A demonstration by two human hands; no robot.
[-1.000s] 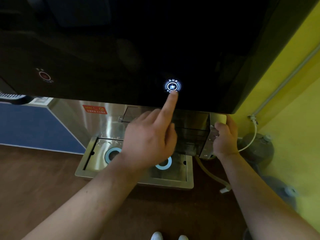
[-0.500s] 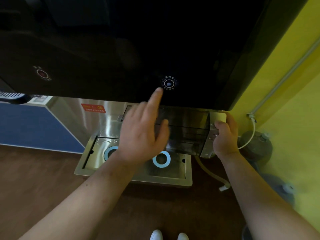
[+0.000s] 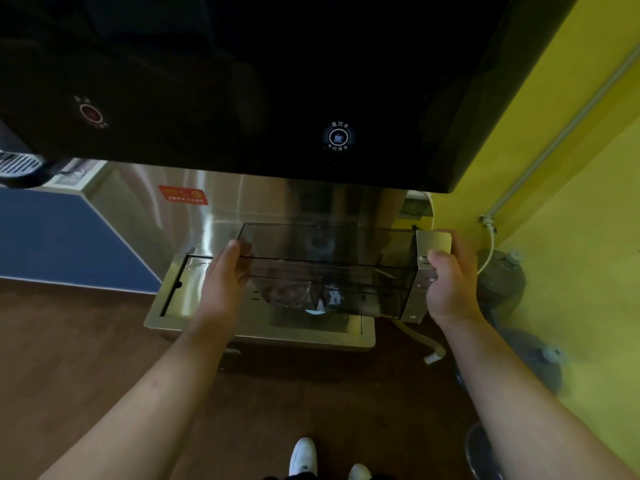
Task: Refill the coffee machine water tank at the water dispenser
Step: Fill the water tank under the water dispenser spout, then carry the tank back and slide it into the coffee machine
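A clear, smoky rectangular water tank with a silver end plate hangs under the black front panel of the water dispenser, above the steel drip tray. My left hand grips the tank's left end with the fingers wrapped over its edge. My right hand holds the silver right end. Water shows in the tank's bottom. The round blue button on the panel glows dimly above the tank, with nothing touching it.
A red round button sits at the panel's left. A yellow wall with a grey pipe stands close on the right, with large water bottles on the floor beside it. A white hose trails near the tray. My shoes are below.
My left hand left the blue button, dropped down and took hold of the tank's left end. The button's glow has dimmed. My right hand has kept its hold.
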